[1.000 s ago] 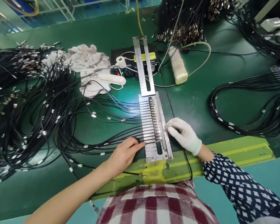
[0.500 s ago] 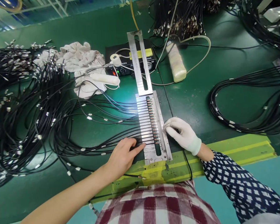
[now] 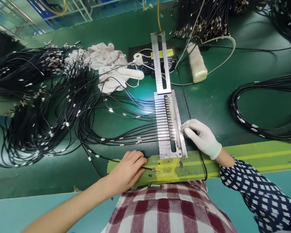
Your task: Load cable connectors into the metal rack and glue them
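My bare left hand [image 3: 132,168] is closed around a black cable [image 3: 149,168], low on the yellow-green tape at the table's front edge. The cable's stripped metal tip pokes out to the right of the fingers. A slotted metal fixture [image 3: 163,149] lies just beyond, with several black cables set side by side across it and their bare coppery ends over the slot. In a white glove, my right hand [image 3: 200,136] pinches at the fixture's right edge; its fingertips touch the metal. A second slotted metal plate [image 3: 167,77] reaches back from the fixture's far end.
Tangled black cables [image 3: 50,126] cover the left side. Behind stand a black control box [image 3: 145,60], a white cloth [image 3: 106,58], a white handheld tool [image 3: 131,73] and a wrapped yellowish block [image 3: 199,69]. A coiled cable bundle [image 3: 235,106] lies at right.
My left hand has left the cables at the fixture's near end, come down toward the table edge and closed on the loose cable there. My right hand stays by the fixture's edge. The view has shifted.
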{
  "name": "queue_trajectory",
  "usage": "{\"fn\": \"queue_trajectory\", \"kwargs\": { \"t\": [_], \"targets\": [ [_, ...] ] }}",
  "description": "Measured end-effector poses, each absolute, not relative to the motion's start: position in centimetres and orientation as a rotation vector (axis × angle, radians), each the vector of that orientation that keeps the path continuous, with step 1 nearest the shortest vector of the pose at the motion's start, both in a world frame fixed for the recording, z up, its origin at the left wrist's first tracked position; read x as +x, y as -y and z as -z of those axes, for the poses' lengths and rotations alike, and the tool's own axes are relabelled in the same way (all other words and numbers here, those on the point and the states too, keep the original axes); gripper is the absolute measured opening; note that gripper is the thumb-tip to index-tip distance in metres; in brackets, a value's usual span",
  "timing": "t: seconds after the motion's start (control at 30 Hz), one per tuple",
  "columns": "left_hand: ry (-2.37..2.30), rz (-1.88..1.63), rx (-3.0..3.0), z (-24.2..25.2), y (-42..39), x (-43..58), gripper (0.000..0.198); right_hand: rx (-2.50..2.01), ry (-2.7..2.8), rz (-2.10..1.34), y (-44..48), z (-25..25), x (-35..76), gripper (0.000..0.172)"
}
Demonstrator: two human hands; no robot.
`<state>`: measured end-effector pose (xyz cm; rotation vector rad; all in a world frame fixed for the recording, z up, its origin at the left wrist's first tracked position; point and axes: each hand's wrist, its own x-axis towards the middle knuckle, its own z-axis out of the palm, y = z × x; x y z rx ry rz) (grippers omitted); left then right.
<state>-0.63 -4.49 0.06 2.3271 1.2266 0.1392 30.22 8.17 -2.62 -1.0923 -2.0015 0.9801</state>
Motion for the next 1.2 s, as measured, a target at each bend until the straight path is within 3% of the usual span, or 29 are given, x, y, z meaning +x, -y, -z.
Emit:
{"fn": "queue_trajectory", "kwargs": {
  "t": [0.37, 0.53, 0.87, 1.2],
  "targets": [
    [-1.542, -1.052, 2.331, 0.8, 1.4, 0.4, 0.016, -1.105, 2.006, -0.968, -8.3, 2.6, 30.1, 0.03],
    [-1.155, -0.879, 2.575, 1.9, 0.0, 3.9, 0.02, -1.087, 1.992, -0.967, -8.2, 2.5, 30.1, 0.027],
    [-1.075, -0.593, 2.636, 1.7, -1.3, 2.2, 0.038, -1.106, 1.976, -1.026, -8.4, 2.3, 30.0, 0.025],
    [-1.016, -0.476, 2.763, 1.8, -2.4, 3.1, 0.035, -1.107, 1.976, -1.032, -8.6, 2.6, 30.2, 0.025]
  ]
}}
